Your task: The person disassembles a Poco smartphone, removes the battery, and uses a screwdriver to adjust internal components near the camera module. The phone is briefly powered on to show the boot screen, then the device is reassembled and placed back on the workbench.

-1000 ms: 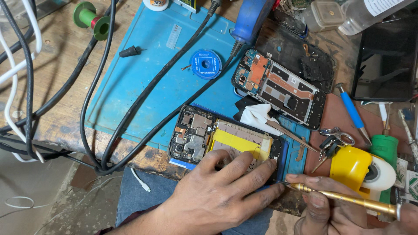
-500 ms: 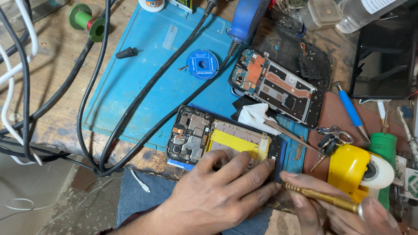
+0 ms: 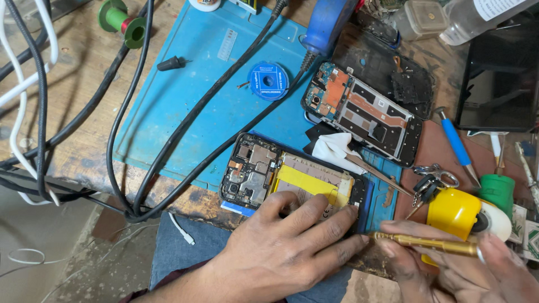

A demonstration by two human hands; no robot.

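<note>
Your left hand (image 3: 286,247) lies flat over the opened black smartphone with the yellow-taped battery (image 3: 292,179), fingers spread and pressing its lower edge so that it stays put at the front edge of the blue rubber work mat (image 3: 185,90). Nothing is gripped there; the hand is a clamp, not a grasp. Your right hand (image 3: 460,269) has its fingers closed around the slim brass-coloured screwdriver (image 3: 426,243), held nearly level, with its tip at the lower right corner of the phone, just beside your left fingertips.

By the look of it, you are at the fastening stage on the phone's lower end: the tool tip is at the frame, but whether it sits in a screw head is hidden by your fingers.

The next move calls for a steady tip and a firm hold-down, since the phone hangs close to the mat's edge and could slide towards your lap. Tilt the driver more upright before turning, so it does not skid onto the battery.

Near by, a second stripped phone frame with an orange board (image 3: 362,109) lies further up the mat, metal tweezers (image 3: 376,173) rest on a white cloth (image 3: 334,150), and a yellow tape roll (image 3: 457,212) sits just beyond your right hand.
</note>
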